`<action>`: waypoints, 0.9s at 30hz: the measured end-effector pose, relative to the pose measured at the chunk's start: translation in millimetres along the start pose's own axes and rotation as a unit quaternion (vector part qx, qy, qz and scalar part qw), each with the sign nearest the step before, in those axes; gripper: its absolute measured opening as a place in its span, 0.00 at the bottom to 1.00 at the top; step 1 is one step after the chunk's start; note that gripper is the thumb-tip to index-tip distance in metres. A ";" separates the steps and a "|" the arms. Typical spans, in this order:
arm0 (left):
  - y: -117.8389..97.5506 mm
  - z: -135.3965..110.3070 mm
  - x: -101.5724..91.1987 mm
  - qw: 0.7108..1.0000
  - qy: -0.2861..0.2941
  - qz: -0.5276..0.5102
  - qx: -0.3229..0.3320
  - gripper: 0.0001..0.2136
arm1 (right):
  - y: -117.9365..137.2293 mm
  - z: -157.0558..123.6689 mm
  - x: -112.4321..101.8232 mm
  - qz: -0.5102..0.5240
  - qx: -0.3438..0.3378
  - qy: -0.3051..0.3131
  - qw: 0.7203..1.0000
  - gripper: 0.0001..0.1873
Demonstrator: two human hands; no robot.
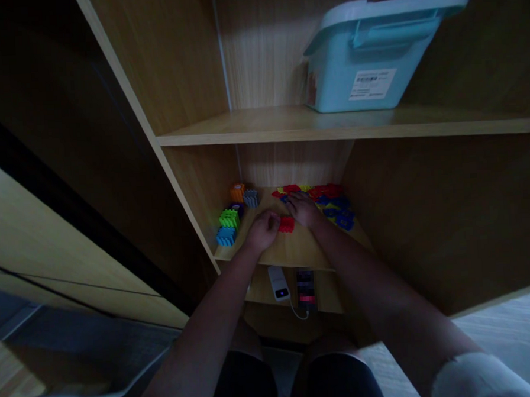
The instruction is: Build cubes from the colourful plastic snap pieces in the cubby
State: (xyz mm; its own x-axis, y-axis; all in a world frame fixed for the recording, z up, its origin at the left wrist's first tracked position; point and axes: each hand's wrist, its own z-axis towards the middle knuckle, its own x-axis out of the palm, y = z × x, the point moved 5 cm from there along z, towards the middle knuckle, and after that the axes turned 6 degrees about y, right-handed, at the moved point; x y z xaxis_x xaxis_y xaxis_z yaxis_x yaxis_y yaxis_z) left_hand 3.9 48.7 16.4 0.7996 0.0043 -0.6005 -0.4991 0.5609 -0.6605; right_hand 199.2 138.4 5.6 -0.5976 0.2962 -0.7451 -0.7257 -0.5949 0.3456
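On the middle shelf, my left hand [264, 230] is closed, its fingers curled in at the left edge of a red toothed interlocking puzzle piece [286, 224]. Whether it grips that piece or something smaller is hidden. Farther back, my right hand [301, 208] reaches with fingers stretched out over a loose group of red, yellow and blue pieces [291, 189]. More flat blue and yellow pieces [339, 211] lie to its right, with red ones [327, 191] behind. Along the left wall stand assembled cubes: orange [237, 193], grey [251, 198], green [229, 219] and blue [227, 236].
A lidded light-blue storage box [368, 63] stands on the shelf above [261, 127]. Below my hands, a white power bank [279, 282] is cabled to a phone [306, 288] on a lower shelf. Cabinet side walls bound the space left and right.
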 end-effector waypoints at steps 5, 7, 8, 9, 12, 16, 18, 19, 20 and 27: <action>-1.7 0.4 -2.9 1.000 -0.004 0.002 -0.008 0.06 | 6.4 -6.8 -23.2 0.018 0.042 -0.047 0.998 0.15; -2.6 0.3 -4.3 1.000 -0.005 -0.001 -0.012 0.06 | 5.1 -12.9 -32.3 0.041 0.072 -0.079 0.993 0.14; -3.1 0.1 -5.1 1.000 -0.008 -0.003 -0.014 0.06 | 4.4 -16.5 -36.4 0.054 0.086 -0.096 0.990 0.15; -3.6 -0.1 -5.6 1.000 -0.009 -0.004 -0.014 0.06 | 4.1 -20.1 -40.0 0.067 0.095 -0.110 0.987 0.17; -5.1 -0.9 -7.2 1.000 -0.019 -0.004 -0.011 0.05 | 7.3 -30.1 -48.6 0.087 0.102 -0.136 0.982 0.23; -4.0 -1.6 -8.6 0.999 -0.032 -0.025 -0.008 0.05 | 20.2 -42.6 -57.2 0.077 0.093 -0.133 0.984 0.12; -2.6 -1.4 -8.1 0.999 -0.027 -0.038 -0.007 0.09 | 28.8 -49.9 -62.3 0.083 0.078 -0.141 0.983 0.09; -2.2 -1.4 -8.0 0.999 -0.027 -0.041 -0.004 0.10 | 33.0 -54.0 -65.3 0.086 0.071 -0.151 0.982 0.09; -2.3 -1.5 -8.2 0.999 -0.029 -0.042 0.001 0.11 | 36.7 -58.0 -68.2 0.088 0.068 -0.162 0.980 0.09; -19.1 -8.3 -11.3 0.998 -0.019 -0.002 0.067 0.15 | 60.7 -72.7 -74.2 0.118 0.040 -0.148 0.981 0.09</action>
State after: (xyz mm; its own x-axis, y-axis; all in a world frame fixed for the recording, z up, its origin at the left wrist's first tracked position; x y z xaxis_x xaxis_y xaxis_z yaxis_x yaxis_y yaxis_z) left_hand 1.6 31.1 32.0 0.8149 0.0319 -0.5788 -0.4489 0.6665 -0.5952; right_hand 224.3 26.0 40.4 -0.8159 0.3691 -0.4450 -0.5734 -0.6155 0.5408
